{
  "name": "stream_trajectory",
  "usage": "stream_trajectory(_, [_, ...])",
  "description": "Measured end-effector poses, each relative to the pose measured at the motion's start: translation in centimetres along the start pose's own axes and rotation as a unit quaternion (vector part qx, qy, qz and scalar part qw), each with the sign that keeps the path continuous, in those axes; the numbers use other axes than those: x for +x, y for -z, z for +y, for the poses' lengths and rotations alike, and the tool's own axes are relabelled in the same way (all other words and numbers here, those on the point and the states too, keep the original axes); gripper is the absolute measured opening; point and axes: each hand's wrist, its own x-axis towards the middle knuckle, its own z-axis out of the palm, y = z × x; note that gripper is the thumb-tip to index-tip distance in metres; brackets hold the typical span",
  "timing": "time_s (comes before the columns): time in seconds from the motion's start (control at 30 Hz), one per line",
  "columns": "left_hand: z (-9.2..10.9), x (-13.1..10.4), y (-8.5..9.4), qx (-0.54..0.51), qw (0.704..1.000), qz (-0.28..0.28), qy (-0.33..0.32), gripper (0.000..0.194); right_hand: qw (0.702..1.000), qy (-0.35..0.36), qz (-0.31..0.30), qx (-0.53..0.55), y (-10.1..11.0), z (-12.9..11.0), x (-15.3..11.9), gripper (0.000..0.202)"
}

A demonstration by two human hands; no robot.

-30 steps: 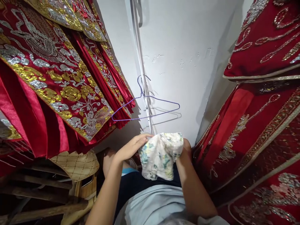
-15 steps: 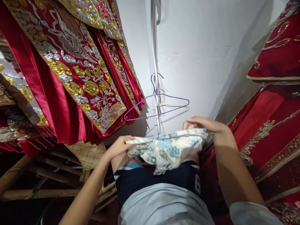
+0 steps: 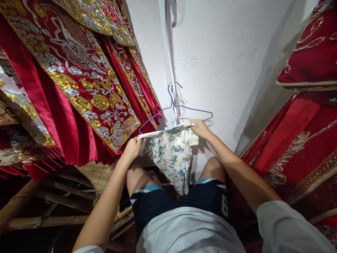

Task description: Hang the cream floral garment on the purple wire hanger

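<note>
A small white garment with a blue and green floral print (image 3: 173, 151) hangs down between my hands, its top edge stretched nearly straight. My left hand (image 3: 133, 147) is closed on the garment's left end, close to the lower left corner of a purple wire hanger (image 3: 193, 108). My right hand (image 3: 199, 128) pinches the top edge near its right end. The hanger hangs by its hook against the white wall, and its bottom bar is hidden at the garment's top edge.
Red cloths embroidered in gold and silver (image 3: 100, 102) hang at the left. More red embroidered fabric (image 3: 310, 140) is at the right. A wooden pole frame (image 3: 50, 221) stands at the lower left. A white vertical strip (image 3: 170, 52) runs down the wall.
Both hands have moved up to the hanger with the garment, the right one also leftward. The garment, bunched before, now hangs spread out and covers the hanger's lower bar.
</note>
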Motion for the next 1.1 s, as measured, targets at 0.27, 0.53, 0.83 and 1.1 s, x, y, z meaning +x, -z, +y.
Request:
stream_trajectory(0.27, [3.4,1.7,-1.0,-0.098,0.988,0.068,-0.1,0.036,0.999,-0.041,0.005,0.01,2.0,-1.3,-2.7,0.017])
stream_trajectory(0.53, [6.9,3.0,-2.3,-0.176,0.963,0.13,-0.156,0.032,0.983,-0.021,0.177,0.034,3.6,-1.4,-4.2,0.062])
stream_trajectory(0.83, [7.4,1.5,-1.8,-0.143,0.965,0.148,-0.165,0.025,0.981,-0.042,0.173,-0.075,7.6,1.8,-1.0,0.072])
stream_trajectory(1.1, [5.2,3.5,1.6,-0.118,0.966,0.174,-0.152,0.022,0.988,-0.112,-0.023,0.107,12.3,-2.1,-3.7,0.04])
